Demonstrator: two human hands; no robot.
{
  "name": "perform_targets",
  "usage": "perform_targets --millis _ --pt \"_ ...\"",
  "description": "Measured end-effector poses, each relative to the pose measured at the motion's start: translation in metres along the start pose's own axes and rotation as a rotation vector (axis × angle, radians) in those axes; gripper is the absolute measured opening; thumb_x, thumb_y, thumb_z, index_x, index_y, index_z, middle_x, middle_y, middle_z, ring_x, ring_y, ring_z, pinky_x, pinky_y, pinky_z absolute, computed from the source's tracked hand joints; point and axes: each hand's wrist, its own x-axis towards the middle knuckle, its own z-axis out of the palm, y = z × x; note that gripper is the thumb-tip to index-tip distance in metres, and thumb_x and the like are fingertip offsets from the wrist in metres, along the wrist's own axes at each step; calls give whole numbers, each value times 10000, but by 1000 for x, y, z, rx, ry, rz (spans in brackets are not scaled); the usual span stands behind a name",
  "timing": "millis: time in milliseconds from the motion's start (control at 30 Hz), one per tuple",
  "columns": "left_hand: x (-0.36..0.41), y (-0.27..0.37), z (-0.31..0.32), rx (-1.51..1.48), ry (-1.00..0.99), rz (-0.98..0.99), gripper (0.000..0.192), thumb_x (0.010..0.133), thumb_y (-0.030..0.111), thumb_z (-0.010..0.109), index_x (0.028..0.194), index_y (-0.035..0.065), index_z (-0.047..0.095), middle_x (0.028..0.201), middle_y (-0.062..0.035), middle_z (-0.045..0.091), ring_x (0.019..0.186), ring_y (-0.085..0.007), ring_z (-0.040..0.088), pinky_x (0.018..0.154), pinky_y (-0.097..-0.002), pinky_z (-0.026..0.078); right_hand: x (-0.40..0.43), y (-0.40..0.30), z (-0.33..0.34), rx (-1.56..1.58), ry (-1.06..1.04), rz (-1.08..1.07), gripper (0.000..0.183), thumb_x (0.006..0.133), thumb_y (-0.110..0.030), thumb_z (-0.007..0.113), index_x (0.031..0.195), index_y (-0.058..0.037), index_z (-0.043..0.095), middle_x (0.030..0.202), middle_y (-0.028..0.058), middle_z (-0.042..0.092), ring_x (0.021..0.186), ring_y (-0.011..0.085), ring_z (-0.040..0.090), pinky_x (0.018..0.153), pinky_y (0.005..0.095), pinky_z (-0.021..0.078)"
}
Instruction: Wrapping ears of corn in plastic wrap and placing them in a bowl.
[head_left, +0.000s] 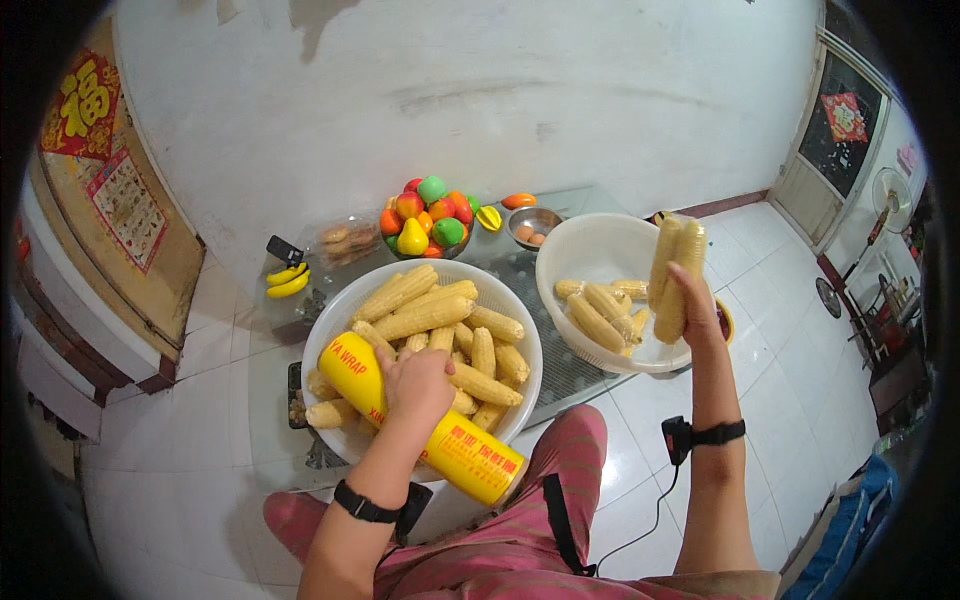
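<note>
My right hand (694, 300) is raised over the right side of a white plastic basket (592, 232), gripping two corn cobs wrapped together in clear film (677, 270). Inside that basket lie several more cobs, some in film (596, 322). My left hand (418, 382) lies across a yellow printed roll of cling film (476, 457), its fingers bent over the corn; whether they grip the roll or a cob is hidden. Beneath is a white colander (529, 337) heaped with bare corn cobs (427, 315). The roll slants over the colander's near rim towards my lap.
Behind the colander stand a bowl of colourful fruit (427, 217), bagged food (349, 240) and a steel bowl with eggs (534, 225). Yellow bananas (288, 280) and a black device (285, 250) lie left on the glass table (585, 386). A cable (660, 510) hangs from my right wrist strap.
</note>
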Motion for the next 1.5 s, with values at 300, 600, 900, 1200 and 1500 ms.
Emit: perform_targets --millis 300,600,900,1200,1500 --pt "-7 -17 9 -127 137 -18 122 864 202 609 913 152 709 852 -99 697 935 -270 630 1115 -509 230 69 117 -32 -1026 -22 78 654 813 -455 698 1259 6 572 1218 263 598 1112 377 601 910 412 480" --pt "-18 -36 16 -174 250 62 158 907 212 569 903 125 701 821 -113 683 859 -289 622 1023 -462 313 5 88 37 -1513 338 21 467 811 -374 673 1119 -24 664 1281 188 537 1203 395 479 970 527 417" --pt "-10 -53 7 -242 279 174 106 904 128 561 946 77 644 848 -153 662 836 -374 608 770 -473 462 -200 48 231 -987 -588 -534 532 755 -458 734 1022 -26 575 975 176 508 916 340 549 736 425 491" --pt "-22 -60 -13 -276 390 67 132 882 62 525 1001 76 579 899 -178 645 874 -393 637 766 -486 491 -171 52 243 -1255 -532 -827 160 816 -191 606 893 -69 536 890 112 524 856 273 562 695 383 472" --pt "-3 -39 -25 -73 213 -131 147 879 90 509 1003 29 560 938 -206 646 868 -389 658 760 -470 519 -199 58 273 -1068 -330 -798 312 745 -214 713 952 -52 546 987 126 512 939 320 482 780 421 373"
